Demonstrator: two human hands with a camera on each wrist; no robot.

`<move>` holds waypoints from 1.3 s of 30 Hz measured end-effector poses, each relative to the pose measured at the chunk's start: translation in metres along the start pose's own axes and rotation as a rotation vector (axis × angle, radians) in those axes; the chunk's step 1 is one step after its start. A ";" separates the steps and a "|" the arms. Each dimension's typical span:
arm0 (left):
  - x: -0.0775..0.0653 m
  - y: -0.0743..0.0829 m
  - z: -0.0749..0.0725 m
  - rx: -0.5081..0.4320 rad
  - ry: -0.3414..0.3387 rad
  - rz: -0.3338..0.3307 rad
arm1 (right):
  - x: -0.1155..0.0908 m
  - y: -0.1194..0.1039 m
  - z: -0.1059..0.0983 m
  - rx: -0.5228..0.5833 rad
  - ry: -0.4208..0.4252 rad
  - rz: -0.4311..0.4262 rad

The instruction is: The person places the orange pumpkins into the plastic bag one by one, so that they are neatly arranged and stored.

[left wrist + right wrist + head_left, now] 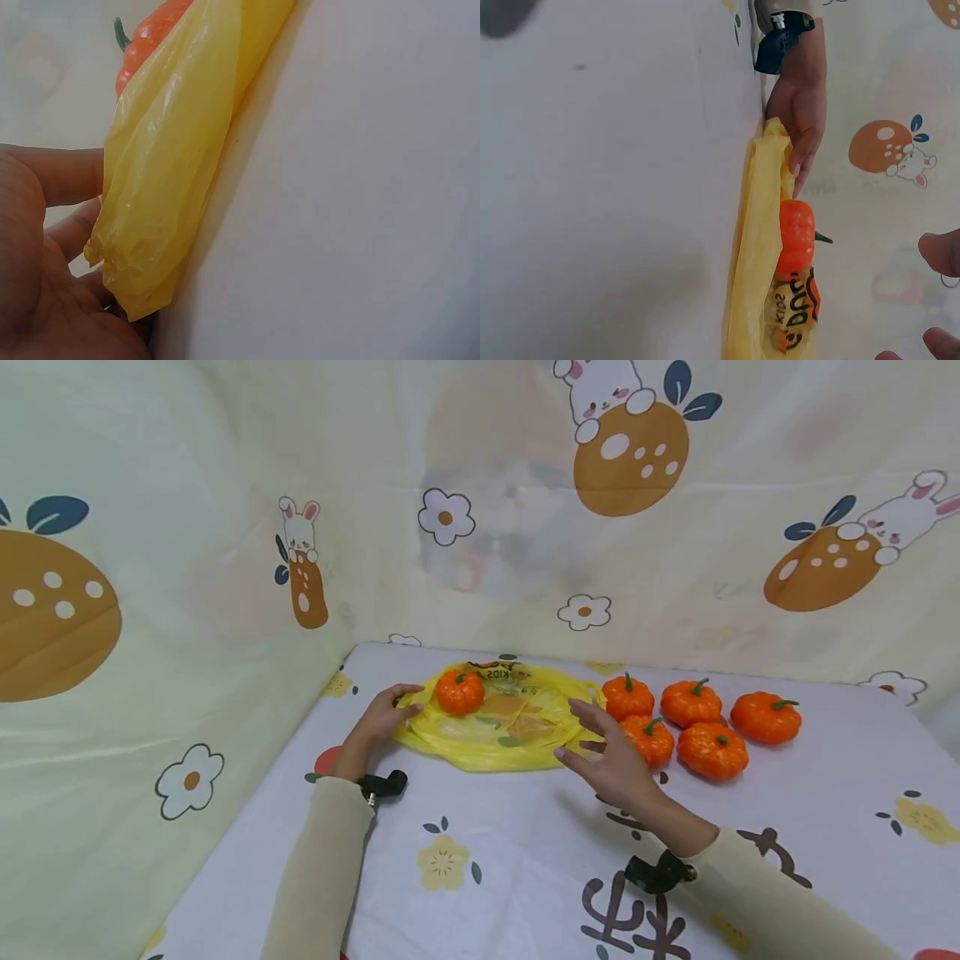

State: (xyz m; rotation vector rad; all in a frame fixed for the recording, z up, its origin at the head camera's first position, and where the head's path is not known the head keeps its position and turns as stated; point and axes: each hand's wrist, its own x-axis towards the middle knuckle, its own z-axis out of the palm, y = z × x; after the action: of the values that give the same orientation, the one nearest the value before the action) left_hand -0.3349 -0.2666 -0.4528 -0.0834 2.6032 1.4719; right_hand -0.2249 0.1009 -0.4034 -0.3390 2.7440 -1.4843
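On the tabletop (517, 843), the left hand (382, 718) touches the yellow bag (480, 753), its grip unclear; the right hand (621, 770) has spread fingers, holding nothing. One pumpkin (460, 692) sits at the bag's left part.

Pumpkin (460, 692) on bag (468, 753), five pumpkins (712, 752) to its right

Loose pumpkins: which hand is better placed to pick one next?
Right hand, probably: open and empty beside the loose pumpkins, while the left hand is at the opposite end of the yellow bag.
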 end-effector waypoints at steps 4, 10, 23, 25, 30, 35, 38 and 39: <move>0.000 0.002 0.000 -0.004 0.001 -0.012 | -0.017 0.008 -0.020 -0.024 0.001 0.049; -0.001 0.000 -0.001 -0.003 0.004 -0.020 | -0.043 0.022 -0.046 -0.102 0.066 0.025; -0.002 -0.001 0.001 0.019 0.001 -0.003 | -0.055 0.042 -0.090 -0.131 0.333 -0.026; -0.003 -0.001 0.001 0.015 0.004 -0.010 | -0.052 0.045 -0.094 -0.143 0.372 -0.034; -0.004 -0.002 -0.001 0.000 0.007 -0.021 | -0.045 0.061 -0.108 -0.174 0.427 -0.029; -0.002 -0.002 -0.001 0.005 0.009 -0.010 | -0.039 0.082 -0.122 -0.174 0.328 0.096; 0.000 -0.003 0.001 0.010 0.006 -0.016 | -0.037 0.095 -0.126 -0.183 0.239 0.207; 0.001 -0.003 0.001 0.012 0.004 -0.018 | -0.036 0.099 -0.127 -0.173 0.212 0.234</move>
State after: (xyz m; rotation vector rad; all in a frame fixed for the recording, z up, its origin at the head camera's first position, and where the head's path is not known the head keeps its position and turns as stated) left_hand -0.3351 -0.2667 -0.4557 -0.1078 2.6068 1.4520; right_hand -0.2215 0.2656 -0.4190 0.1467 2.9554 -1.2974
